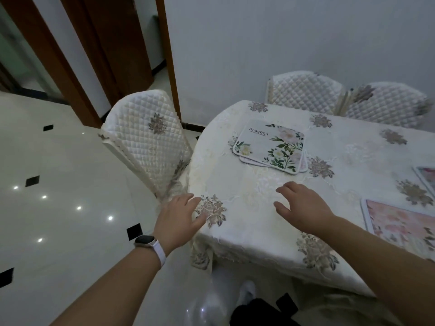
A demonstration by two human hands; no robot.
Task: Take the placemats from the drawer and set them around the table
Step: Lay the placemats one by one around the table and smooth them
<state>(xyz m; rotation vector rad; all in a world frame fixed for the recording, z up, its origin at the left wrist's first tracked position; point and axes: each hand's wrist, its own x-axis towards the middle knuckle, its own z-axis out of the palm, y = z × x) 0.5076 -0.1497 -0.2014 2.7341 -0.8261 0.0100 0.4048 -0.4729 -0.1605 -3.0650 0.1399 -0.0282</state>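
A small stack of floral placemats [270, 145] lies on the table [247, 231], toward its far left end; the top one reads "Beautiful". A pink floral placemat [400, 222] lies flat at the right, near the front edge, and the corner of another placemat [427, 176] shows at the right border. My left hand [179, 220] hovers at the table's left edge, fingers apart, holding nothing. My right hand [301, 205] is over the cloth in front of the stack, fingers spread and empty. No drawer is in view.
A quilted white chair [146, 140] stands at the table's left end, tight against it. Two more quilted chairs [303, 90] [386, 104] stand behind the table by the wall. Glossy tiled floor [58, 208] spreads to the left, with a brown door frame [77, 74] beyond.
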